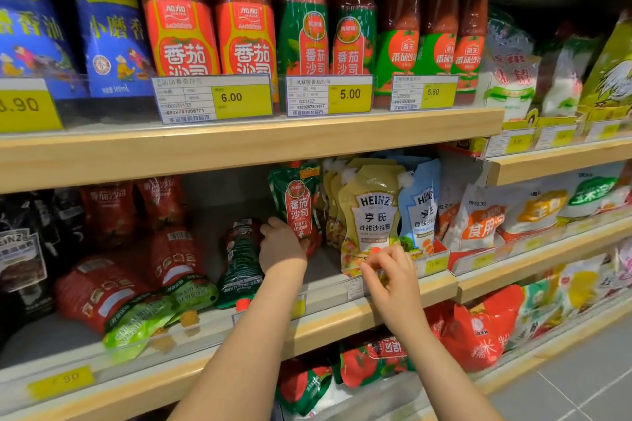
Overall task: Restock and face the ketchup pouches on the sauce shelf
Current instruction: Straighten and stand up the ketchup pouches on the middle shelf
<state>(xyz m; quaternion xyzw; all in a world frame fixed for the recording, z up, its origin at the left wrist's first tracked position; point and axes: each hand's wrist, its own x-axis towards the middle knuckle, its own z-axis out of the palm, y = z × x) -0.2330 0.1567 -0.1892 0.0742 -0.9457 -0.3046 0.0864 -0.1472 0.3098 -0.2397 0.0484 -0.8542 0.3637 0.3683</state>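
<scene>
On the middle shelf [328,321] a green-and-red ketchup pouch [297,202] stands upright. My left hand [281,244] grips its lower edge from the left. Beside that hand another green ketchup pouch [241,263] lies flat with its red cap toward the shelf front. Further left, several red ketchup pouches [113,280] lie in a loose heap, with a light green pouch [143,321] on the front of it. My right hand [390,273] pinches the bottom edge of a yellow Heinz salad dressing pouch [371,215] at the shelf front.
A blue Heinz pouch [421,205] stands right of the yellow one. Ketchup bottles [246,27] and price tags [328,94] fill the upper shelf. Starch bags [478,219] sit to the right. More red pouches [372,362] lie on the lower shelf.
</scene>
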